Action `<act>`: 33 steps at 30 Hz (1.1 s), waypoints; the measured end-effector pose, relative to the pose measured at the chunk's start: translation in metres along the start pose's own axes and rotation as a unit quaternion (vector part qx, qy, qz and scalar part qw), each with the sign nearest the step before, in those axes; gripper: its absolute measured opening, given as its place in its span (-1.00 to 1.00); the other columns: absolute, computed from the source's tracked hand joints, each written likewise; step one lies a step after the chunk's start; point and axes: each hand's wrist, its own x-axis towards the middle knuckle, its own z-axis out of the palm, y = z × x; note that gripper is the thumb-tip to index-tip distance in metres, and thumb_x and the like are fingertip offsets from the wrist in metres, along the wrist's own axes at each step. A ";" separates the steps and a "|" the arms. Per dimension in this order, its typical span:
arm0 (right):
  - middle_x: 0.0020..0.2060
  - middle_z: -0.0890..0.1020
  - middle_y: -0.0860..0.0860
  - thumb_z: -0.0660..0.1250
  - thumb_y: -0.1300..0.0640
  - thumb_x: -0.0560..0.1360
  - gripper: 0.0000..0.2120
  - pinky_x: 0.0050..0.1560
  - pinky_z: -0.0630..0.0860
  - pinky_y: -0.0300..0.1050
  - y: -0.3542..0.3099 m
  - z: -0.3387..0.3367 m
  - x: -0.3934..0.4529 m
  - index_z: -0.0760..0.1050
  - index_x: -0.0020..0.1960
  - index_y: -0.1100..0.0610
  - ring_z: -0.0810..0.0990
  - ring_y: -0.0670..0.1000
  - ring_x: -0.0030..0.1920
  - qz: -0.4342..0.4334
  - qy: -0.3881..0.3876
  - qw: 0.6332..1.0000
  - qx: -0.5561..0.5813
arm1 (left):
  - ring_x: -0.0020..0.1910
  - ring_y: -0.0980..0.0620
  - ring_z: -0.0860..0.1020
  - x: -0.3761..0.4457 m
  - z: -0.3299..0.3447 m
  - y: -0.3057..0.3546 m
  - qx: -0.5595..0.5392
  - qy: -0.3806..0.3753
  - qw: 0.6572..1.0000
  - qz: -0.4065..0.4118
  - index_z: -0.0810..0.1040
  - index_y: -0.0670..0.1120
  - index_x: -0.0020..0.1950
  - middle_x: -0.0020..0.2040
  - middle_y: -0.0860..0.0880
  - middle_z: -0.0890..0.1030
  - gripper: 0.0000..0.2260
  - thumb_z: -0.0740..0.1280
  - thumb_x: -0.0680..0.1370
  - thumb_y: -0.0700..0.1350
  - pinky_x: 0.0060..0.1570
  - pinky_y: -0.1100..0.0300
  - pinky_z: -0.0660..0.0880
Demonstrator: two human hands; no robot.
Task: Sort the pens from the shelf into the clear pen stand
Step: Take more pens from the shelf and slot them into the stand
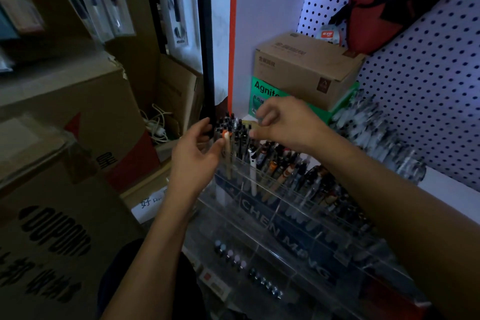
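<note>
A clear tiered pen stand (262, 212) with dark lettering stands on the shelf below my hands. Its back row holds a bunch of black pens (235, 125), a white pen (253, 173) and several coloured pens (288, 169) leaning to the right. My left hand (193, 153) is at the stand's left end, thumb spread. Its fingertips touch a beige pen with an orange cap (227, 156) that stands upright in the stand. My right hand (288, 122) hovers over the black pens with curled fingers. Whether it holds a pen is hidden.
Cardboard boxes (65, 117) crowd the left side, with white cables (155, 125) behind them. A brown box (306, 67) sits on a green box (262, 91) behind the stand. Clear-packed pens (376, 132) lie along a dotted pegboard (428, 73) at the right.
</note>
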 end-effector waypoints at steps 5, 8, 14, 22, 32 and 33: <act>0.21 0.59 -0.01 0.51 -0.16 0.38 -0.28 0.20 0.45 -0.12 -0.008 -0.002 0.009 0.39 0.45 0.07 0.54 0.00 0.21 0.011 -0.080 0.995 -0.057 | 0.09 0.05 0.55 0.000 0.007 0.006 0.070 -0.002 0.996 0.063 0.43 -0.07 0.44 0.24 -0.09 0.58 -0.60 0.32 0.59 -0.18 0.10 0.19 0.47; 0.23 0.56 -0.01 0.54 -0.14 0.35 -0.31 0.14 0.41 -0.17 -0.017 0.008 0.010 0.43 0.40 0.00 0.52 -0.02 0.23 -0.017 -0.094 0.993 -0.069 | -0.01 0.09 0.57 -0.003 0.009 0.005 0.063 -0.002 0.995 0.082 0.46 -0.04 0.42 0.10 -0.05 0.63 -0.59 0.33 0.57 -0.23 0.05 0.14 0.54; 0.25 0.56 0.01 0.52 -0.01 0.40 -0.45 0.14 0.47 -0.16 -0.010 0.022 0.008 0.48 0.35 0.02 0.52 -0.02 0.24 -0.063 -0.052 0.994 -0.072 | 0.28 0.03 0.48 0.001 0.007 -0.004 0.080 0.019 0.995 0.062 0.40 0.00 0.46 0.35 -0.03 0.51 -0.53 0.38 0.56 -0.13 0.21 0.14 0.44; 0.28 0.49 0.04 0.56 -0.07 0.36 -0.29 0.03 0.40 -0.18 -0.010 0.018 0.005 0.36 0.41 0.04 0.49 0.04 0.22 -0.045 -0.055 0.990 -0.119 | 0.02 0.24 0.50 0.004 0.006 -0.003 0.034 0.019 0.998 0.051 0.47 0.04 0.40 0.14 0.11 0.56 -0.57 0.40 0.54 -0.18 -0.06 0.49 0.38; 0.15 0.52 0.08 0.59 -0.08 0.32 -0.41 -0.10 0.37 -0.19 -0.004 0.025 0.003 0.47 0.24 0.07 0.49 0.02 0.05 -0.031 0.001 0.995 -0.096 | -0.02 0.35 0.51 -0.001 0.009 0.003 0.018 0.031 0.998 0.058 0.53 0.02 0.33 0.20 0.05 0.59 -0.64 0.41 0.54 -0.17 -0.03 0.49 0.42; 0.16 0.53 0.08 0.59 -0.06 0.33 -0.41 -0.09 0.37 -0.19 -0.004 0.024 0.003 0.46 0.26 0.07 0.49 0.01 0.04 -0.036 -0.003 0.995 -0.097 | 0.03 0.31 0.52 -0.002 0.008 0.003 0.007 0.037 0.998 0.057 0.53 0.02 0.33 0.21 0.05 0.59 -0.63 0.41 0.53 -0.18 -0.01 0.50 0.42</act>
